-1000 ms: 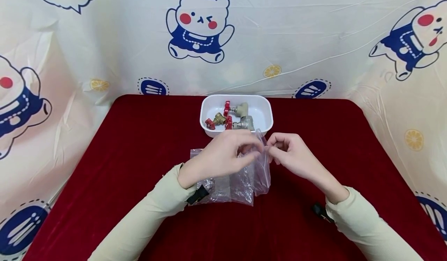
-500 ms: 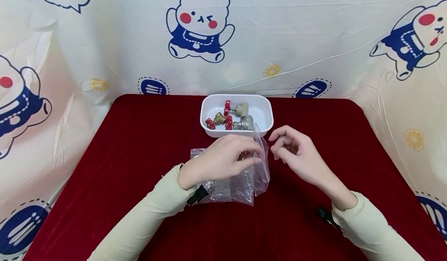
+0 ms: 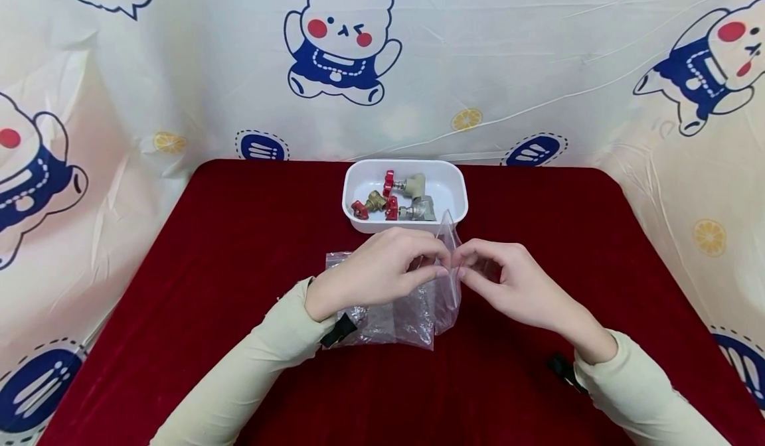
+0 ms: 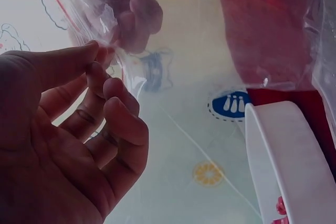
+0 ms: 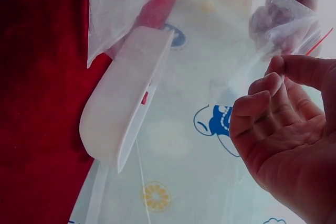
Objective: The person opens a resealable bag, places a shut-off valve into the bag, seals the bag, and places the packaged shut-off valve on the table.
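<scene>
Pinching a clear plastic bag (image 3: 447, 306) between thumb and fingers, your left hand (image 3: 382, 267) works just below the middle of the head view; your right hand (image 3: 528, 287) pinches the same bag from its right side, thumb against fingertip. A thin red strip (image 5: 320, 42) shows near your right fingertips at the upper right of the right wrist view. Partly beneath your left hand, flat clear plastic (image 3: 382, 326) lies on the red-covered desk (image 3: 239, 253). Above your hands, at upper centre, a white tray (image 3: 448, 197) holds a beige valve (image 3: 414, 186), a brass valve (image 3: 376, 202) and a silvery valve (image 3: 422, 210), each with a red handle.
</scene>
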The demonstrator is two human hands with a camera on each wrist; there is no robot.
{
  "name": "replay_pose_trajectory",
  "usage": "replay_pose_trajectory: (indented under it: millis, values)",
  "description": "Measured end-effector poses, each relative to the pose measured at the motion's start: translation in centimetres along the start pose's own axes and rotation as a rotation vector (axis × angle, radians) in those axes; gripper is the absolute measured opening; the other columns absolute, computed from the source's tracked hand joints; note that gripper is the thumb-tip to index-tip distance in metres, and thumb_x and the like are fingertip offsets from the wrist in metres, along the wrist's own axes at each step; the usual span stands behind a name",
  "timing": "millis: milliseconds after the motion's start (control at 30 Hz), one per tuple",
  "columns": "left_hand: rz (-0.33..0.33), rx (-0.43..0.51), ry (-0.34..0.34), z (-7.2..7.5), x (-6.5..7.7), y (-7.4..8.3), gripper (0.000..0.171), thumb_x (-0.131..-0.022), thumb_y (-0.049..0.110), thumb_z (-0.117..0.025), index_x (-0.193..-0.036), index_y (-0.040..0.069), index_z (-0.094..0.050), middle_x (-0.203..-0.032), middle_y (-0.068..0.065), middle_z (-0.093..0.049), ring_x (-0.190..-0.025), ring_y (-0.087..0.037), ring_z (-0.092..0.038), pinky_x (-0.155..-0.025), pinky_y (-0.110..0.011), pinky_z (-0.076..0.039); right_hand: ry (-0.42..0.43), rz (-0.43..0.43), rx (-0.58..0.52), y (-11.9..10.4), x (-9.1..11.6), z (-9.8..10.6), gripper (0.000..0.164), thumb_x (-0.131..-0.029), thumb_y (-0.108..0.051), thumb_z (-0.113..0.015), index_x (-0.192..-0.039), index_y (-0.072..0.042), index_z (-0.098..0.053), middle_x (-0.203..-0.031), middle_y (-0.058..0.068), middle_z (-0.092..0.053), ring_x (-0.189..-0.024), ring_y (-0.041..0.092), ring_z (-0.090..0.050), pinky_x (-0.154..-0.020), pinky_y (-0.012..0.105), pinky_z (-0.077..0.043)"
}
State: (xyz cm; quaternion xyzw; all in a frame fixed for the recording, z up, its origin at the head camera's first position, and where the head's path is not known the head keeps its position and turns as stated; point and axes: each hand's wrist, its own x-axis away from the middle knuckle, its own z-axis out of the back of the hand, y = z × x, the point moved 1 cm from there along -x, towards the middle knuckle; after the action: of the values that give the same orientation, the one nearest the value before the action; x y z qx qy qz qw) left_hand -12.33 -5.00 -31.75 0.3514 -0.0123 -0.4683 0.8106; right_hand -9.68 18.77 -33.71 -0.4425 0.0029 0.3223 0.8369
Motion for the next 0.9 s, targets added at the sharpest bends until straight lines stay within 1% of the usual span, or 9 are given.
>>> replay_pose_trajectory:
  millis: [133, 400, 500, 600, 700, 767, 833, 900]
  values:
    - [0.017, -0.009, -0.008, 0.19, 0.10, 0.10, 0.004, -0.102, 0.016, -0.072, -0.104, 0.018, -0.075, -0.094, 0.013, -0.067, -0.076, -0.003, -0.054, -0.068, -0.024, -0.048, 0.010, 0.017, 0.018, 0.12, 0.14, 0.19, 0.021, -0.099, -0.002, -0.073, -0.108, -0.020, -0.074, -0.094, -0.011, -0.072, -0.080, 0.010, -0.065, -0.068, 0.025, -0.053]
    - [0.037, -0.026, -0.013, 0.63, 0.26, -0.04, 0.004, -0.104, 0.016, -0.070, -0.104, 0.018, -0.073, -0.090, 0.014, -0.063, -0.076, -0.004, -0.053, -0.070, -0.026, -0.048, 0.065, 0.005, 0.062, 0.56, 0.73, 0.75, 0.022, -0.098, 0.000, -0.073, -0.108, -0.020, -0.073, -0.090, -0.012, -0.067, -0.073, 0.011, -0.060, -0.062, 0.024, -0.049]
    - [0.047, -0.021, -0.005, 0.67, 0.36, -0.09, 0.004, -0.105, 0.016, -0.068, -0.103, 0.019, -0.071, -0.088, 0.014, -0.061, -0.075, -0.003, -0.053, -0.069, -0.026, -0.048, 0.083, 0.012, 0.054, 0.59, 0.87, 0.79, 0.024, -0.097, 0.002, -0.072, -0.107, -0.021, -0.072, -0.091, -0.012, -0.065, -0.074, 0.011, -0.058, -0.062, 0.024, -0.048]
    - [0.053, -0.019, 0.004, 0.61, 0.38, -0.03, 0.006, -0.105, 0.017, -0.067, -0.100, 0.021, -0.067, -0.084, 0.013, -0.058, -0.073, -0.004, -0.051, -0.066, -0.026, -0.047, 0.092, 0.036, 0.043, 0.50, 0.88, 0.69, 0.027, -0.096, 0.003, -0.073, -0.106, -0.021, -0.070, -0.093, -0.010, -0.064, -0.076, 0.012, -0.057, -0.061, 0.026, -0.047]
    - [0.055, -0.026, 0.003, 0.52, 0.36, 0.06, 0.008, -0.105, 0.016, -0.065, -0.099, 0.021, -0.064, -0.083, 0.013, -0.055, -0.071, -0.004, -0.051, -0.065, -0.026, -0.046, 0.096, 0.074, 0.051, 0.36, 0.83, 0.47, 0.029, -0.093, 0.004, -0.077, -0.103, -0.021, -0.070, -0.103, -0.007, -0.062, -0.078, 0.012, -0.055, -0.060, 0.027, -0.046]
    - [0.061, -0.036, -0.005, 0.50, 0.35, 0.11, 0.008, -0.105, 0.016, -0.065, -0.099, 0.021, -0.063, -0.082, 0.012, -0.055, -0.071, -0.004, -0.051, -0.064, -0.026, -0.046, 0.110, 0.094, 0.070, 0.28, 0.79, 0.41, 0.029, -0.091, 0.004, -0.079, -0.101, -0.021, -0.070, -0.116, -0.002, -0.061, -0.081, 0.013, -0.053, -0.062, 0.027, -0.045]
    - [0.072, -0.045, -0.012, 0.52, 0.37, 0.12, 0.009, -0.105, 0.016, -0.064, -0.098, 0.022, -0.062, -0.082, 0.012, -0.054, -0.071, -0.004, -0.051, -0.063, -0.026, -0.046, 0.126, 0.101, 0.083, 0.23, 0.76, 0.45, 0.026, -0.091, 0.002, -0.080, -0.099, -0.021, -0.071, -0.130, 0.002, -0.057, -0.084, 0.014, -0.051, -0.065, 0.027, -0.044]
    - [0.086, -0.051, -0.015, 0.62, 0.41, 0.09, 0.010, -0.104, 0.016, -0.062, -0.097, 0.022, -0.061, -0.081, 0.012, -0.053, -0.072, -0.005, -0.051, -0.063, -0.027, -0.046, 0.146, 0.106, 0.088, 0.17, 0.73, 0.54, 0.023, -0.091, 0.000, -0.080, -0.098, -0.021, -0.071, -0.140, 0.005, -0.054, -0.085, 0.015, -0.050, -0.067, 0.025, -0.043]
